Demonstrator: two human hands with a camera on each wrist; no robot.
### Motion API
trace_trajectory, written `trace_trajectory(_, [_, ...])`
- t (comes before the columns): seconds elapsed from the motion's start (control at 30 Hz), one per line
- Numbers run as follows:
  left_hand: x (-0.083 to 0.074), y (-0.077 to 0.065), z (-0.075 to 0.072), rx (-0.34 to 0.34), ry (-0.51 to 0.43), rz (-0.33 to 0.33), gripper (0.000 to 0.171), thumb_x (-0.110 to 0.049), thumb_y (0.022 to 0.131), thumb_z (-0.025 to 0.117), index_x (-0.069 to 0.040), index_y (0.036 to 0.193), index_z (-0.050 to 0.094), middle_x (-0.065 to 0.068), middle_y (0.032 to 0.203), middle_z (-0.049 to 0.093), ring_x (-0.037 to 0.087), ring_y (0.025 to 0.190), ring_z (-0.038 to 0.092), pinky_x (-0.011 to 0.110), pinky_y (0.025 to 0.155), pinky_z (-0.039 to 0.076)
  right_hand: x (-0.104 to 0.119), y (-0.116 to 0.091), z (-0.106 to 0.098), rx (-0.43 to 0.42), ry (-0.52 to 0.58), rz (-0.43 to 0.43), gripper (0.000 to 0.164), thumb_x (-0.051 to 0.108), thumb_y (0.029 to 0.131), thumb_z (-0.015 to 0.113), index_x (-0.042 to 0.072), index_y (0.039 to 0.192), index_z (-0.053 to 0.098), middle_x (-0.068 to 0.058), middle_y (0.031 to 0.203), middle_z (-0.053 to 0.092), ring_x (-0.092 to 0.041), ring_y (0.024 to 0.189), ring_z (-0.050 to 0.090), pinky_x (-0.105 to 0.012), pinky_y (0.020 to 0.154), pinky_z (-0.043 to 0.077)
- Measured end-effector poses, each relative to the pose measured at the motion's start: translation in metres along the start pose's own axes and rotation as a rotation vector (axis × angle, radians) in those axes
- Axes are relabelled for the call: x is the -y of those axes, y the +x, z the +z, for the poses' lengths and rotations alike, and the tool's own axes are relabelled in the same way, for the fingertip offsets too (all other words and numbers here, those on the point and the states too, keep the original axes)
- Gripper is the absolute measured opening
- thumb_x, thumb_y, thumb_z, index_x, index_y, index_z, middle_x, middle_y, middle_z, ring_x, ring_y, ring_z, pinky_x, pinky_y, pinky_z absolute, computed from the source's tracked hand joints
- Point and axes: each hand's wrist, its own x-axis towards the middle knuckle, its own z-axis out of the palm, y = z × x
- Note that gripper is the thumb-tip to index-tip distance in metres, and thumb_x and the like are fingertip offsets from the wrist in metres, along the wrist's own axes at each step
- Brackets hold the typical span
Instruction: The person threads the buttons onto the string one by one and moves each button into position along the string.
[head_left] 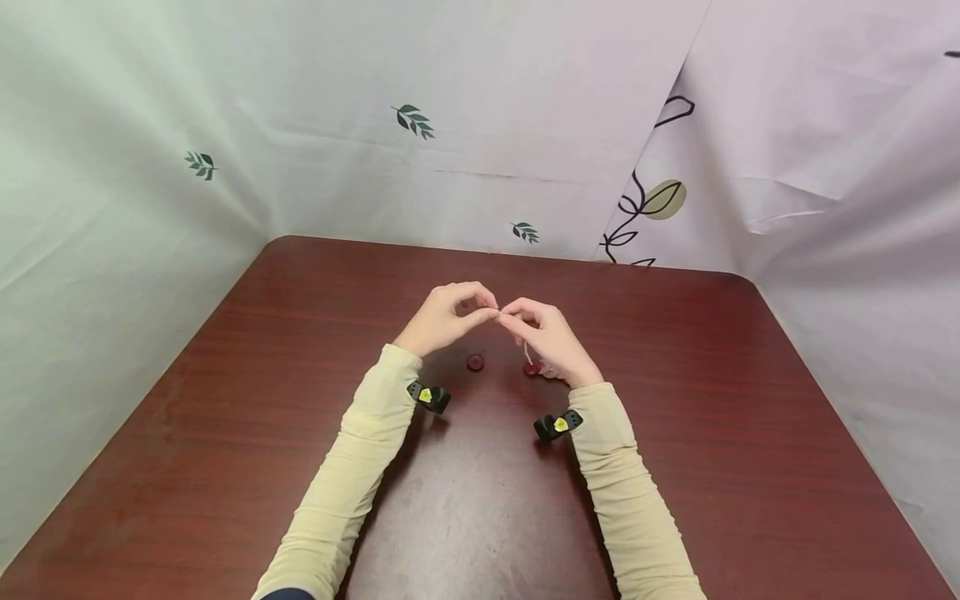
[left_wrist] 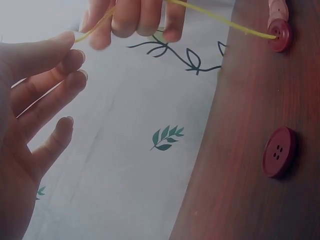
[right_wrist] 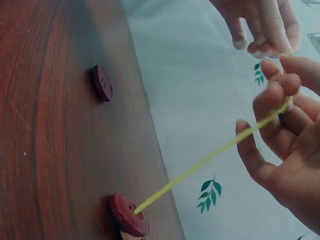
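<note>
Both hands are raised over the table with their fingertips meeting in the head view. My left hand (head_left: pixel 446 319) pinches the end of a yellow string (left_wrist: pixel 220 19) between thumb and fingertips. Close by, my right hand (head_left: pixel 553 340) holds the same string a short way along. From there the string runs taut down to a hole in a dark red button (right_wrist: pixel 129 215) on the table. A second dark red button (left_wrist: pixel 280 152), with four holes and no string, lies flat on the tabletop to the left of the first.
A pale pink piece (left_wrist: pixel 278 9) lies against the strung button, partly behind the right hand in the head view. The brown wooden table (head_left: pixel 240 400) ends at a white leaf-patterned cloth (head_left: pixel 480 125) behind and on both sides. Each sleeve carries a black wrist camera (head_left: pixel 429 397).
</note>
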Motion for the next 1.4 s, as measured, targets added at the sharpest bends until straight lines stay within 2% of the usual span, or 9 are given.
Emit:
trace_trajectory(0.1, [0.000, 0.000, 0.000, 0.004, -0.005, -0.004, 0.008, -0.019, 0.088, 0.071, -0.013, 0.091, 0.067, 0.001, 0.085, 0.069, 0.013, 0.084, 0.063, 0.035, 0.083, 0.053, -0.001, 0.000, -0.001, -0.031, -0.007, -0.030, 0.023, 0.028, 0.096, 0.060, 0.008, 0.104, 0.067, -0.017, 0.071, 0.053, -0.039, 0.063, 0.047, -0.031, 0.055, 0.040])
trace_trajectory(0.3, [0.001, 0.000, 0.000, 0.004, 0.003, 0.002, 0.007, -0.020, 0.089, 0.070, -0.014, 0.091, 0.067, 0.000, 0.082, 0.069, 0.013, 0.083, 0.063, 0.034, 0.081, 0.051, 0.000, -0.001, -0.003, -0.071, 0.002, -0.056, 0.019, 0.026, 0.096, 0.060, 0.008, 0.100, 0.067, -0.005, 0.067, 0.051, -0.032, 0.067, 0.049, -0.031, 0.060, 0.042])
trace_trajectory(0.57, [0.004, 0.000, 0.001, 0.033, 0.034, -0.001, 0.007, -0.021, 0.090, 0.069, -0.014, 0.092, 0.067, 0.000, 0.082, 0.070, 0.013, 0.081, 0.060, 0.032, 0.077, 0.049, -0.001, 0.000, -0.004, -0.086, 0.011, -0.054, 0.022, 0.027, 0.097, 0.059, 0.007, 0.098, 0.068, -0.004, 0.066, 0.050, -0.036, 0.067, 0.048, -0.031, 0.056, 0.041])
trace_trajectory(0.7, [0.008, 0.000, 0.001, 0.114, -0.013, -0.046, 0.010, -0.021, 0.089, 0.070, -0.015, 0.095, 0.065, 0.000, 0.085, 0.069, 0.012, 0.082, 0.062, 0.037, 0.080, 0.052, -0.002, -0.001, -0.003, -0.069, -0.028, -0.052, 0.019, 0.025, 0.097, 0.059, 0.008, 0.097, 0.068, -0.005, 0.065, 0.051, -0.038, 0.067, 0.049, -0.029, 0.054, 0.041])
trace_trajectory(0.83, [0.012, 0.000, 0.002, 0.215, -0.023, -0.092, 0.019, -0.023, 0.088, 0.071, -0.016, 0.103, 0.062, -0.001, 0.093, 0.068, 0.012, 0.091, 0.063, 0.039, 0.089, 0.053, -0.004, 0.000, -0.003, -0.050, -0.055, -0.063, 0.017, 0.022, 0.097, 0.058, 0.008, 0.096, 0.068, -0.002, 0.064, 0.049, -0.038, 0.064, 0.048, -0.025, 0.049, 0.038])
trace_trajectory(1.0, [0.016, 0.001, 0.005, 0.341, 0.032, -0.131, 0.032, -0.023, 0.087, 0.072, -0.010, 0.113, 0.061, 0.007, 0.106, 0.067, 0.020, 0.103, 0.062, 0.042, 0.094, 0.050, -0.006, 0.000, -0.003, -0.045, -0.068, -0.064, 0.017, 0.022, 0.098, 0.057, 0.009, 0.096, 0.068, -0.002, 0.064, 0.049, -0.033, 0.062, 0.047, -0.024, 0.049, 0.037])
trace_trajectory(1.17, [0.021, 0.001, 0.008, 0.448, 0.105, -0.178, 0.035, -0.021, 0.085, 0.073, -0.006, 0.114, 0.063, 0.010, 0.116, 0.065, 0.024, 0.112, 0.059, 0.044, 0.100, 0.046, -0.007, -0.001, -0.004, -0.033, -0.073, -0.049, 0.016, 0.023, 0.098, 0.057, 0.012, 0.097, 0.068, -0.010, 0.066, 0.050, -0.037, 0.063, 0.047, -0.025, 0.050, 0.037])
trace_trajectory(1.4, [0.029, -0.003, 0.010, 0.518, 0.224, -0.239, 0.031, -0.020, 0.080, 0.077, -0.010, 0.107, 0.066, 0.006, 0.109, 0.063, 0.021, 0.101, 0.059, 0.036, 0.092, 0.048, -0.006, -0.001, -0.004, -0.023, -0.084, -0.030, 0.018, 0.026, 0.097, 0.058, 0.011, 0.098, 0.069, -0.019, 0.070, 0.052, -0.020, 0.058, 0.045, -0.024, 0.047, 0.034])
